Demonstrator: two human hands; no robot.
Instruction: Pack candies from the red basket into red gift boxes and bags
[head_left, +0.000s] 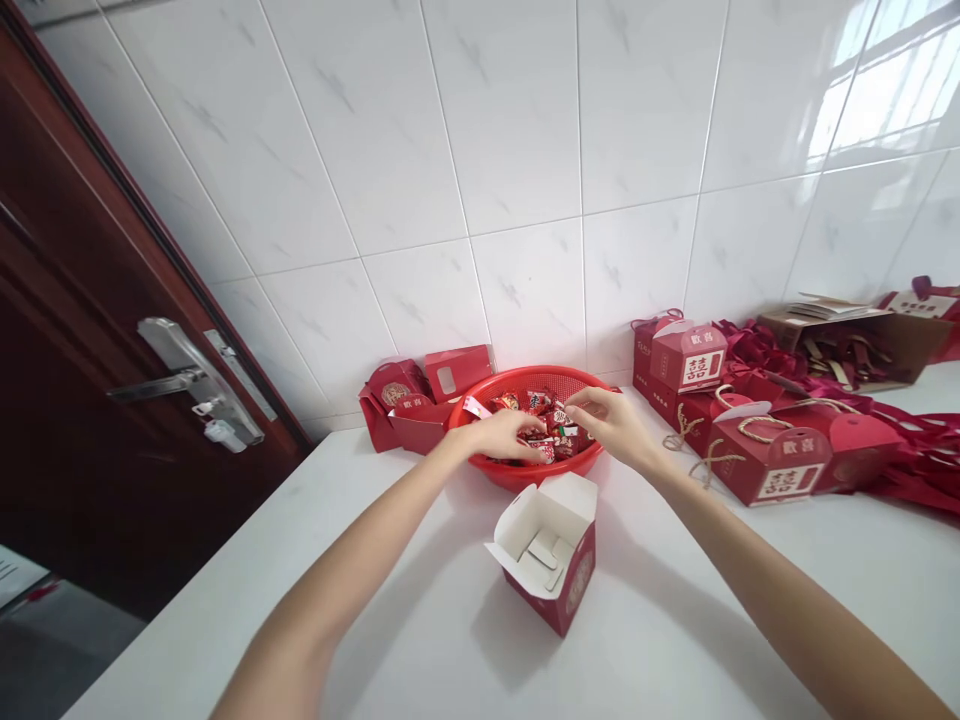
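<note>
A red plastic basket (517, 478) holds wrapped candies (564, 442) and stands near the wall. My left hand (510, 436) reaches over its left part, fingers curved down at the candies and apart from the thumb. Over the basket's right side is my right hand (609, 420), thumb and forefinger close together at the candies; whether something small is between them I cannot make out. In front of the basket stands an open red box (583, 575) with a white inside, its flaps up, and only its folded bottom panels show within.
Red boxes (409, 425) lean by the wall behind the basket's left. At right are closed red gift boxes (784, 465) with rope handles, red ribbons (922, 450) and a cardboard carton (907, 350). A dark door (90, 330) is at left.
</note>
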